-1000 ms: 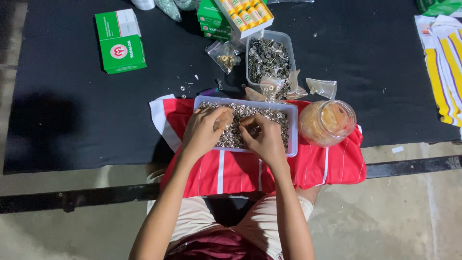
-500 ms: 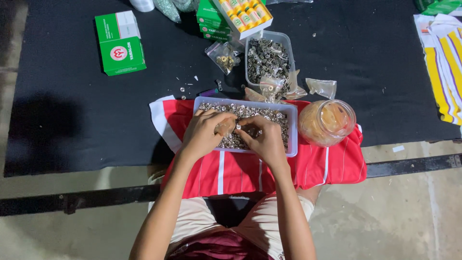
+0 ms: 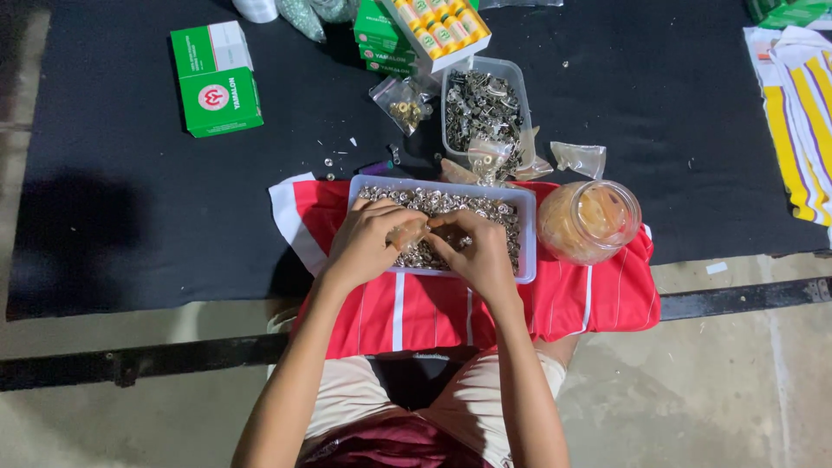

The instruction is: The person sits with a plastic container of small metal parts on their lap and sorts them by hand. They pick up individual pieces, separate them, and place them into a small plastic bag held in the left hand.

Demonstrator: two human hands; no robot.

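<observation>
A clear rectangular tray [image 3: 527, 227] full of small silver metal pieces rests on a red cloth with white stripes [image 3: 589, 299]. Both my hands are over that tray. My left hand [image 3: 368, 243] and my right hand [image 3: 477, 253] meet fingertip to fingertip at its middle, pinching a small pale piece [image 3: 409, 234] between them. What exactly the piece is, I cannot tell.
Right of the tray stands a round clear jar [image 3: 589, 221] with orange-yellow contents. Behind it a second clear tub [image 3: 485, 104] holds darker metal parts, with small plastic bags [image 3: 579, 158] around. Green-and-white boxes [image 3: 217, 80] lie on the black mat [image 3: 130, 217]; yellow-striped fabric [image 3: 802, 113] sits far right.
My hands have stayed over the tray; the fingers shifted slightly and now pinch together at the tray's middle.
</observation>
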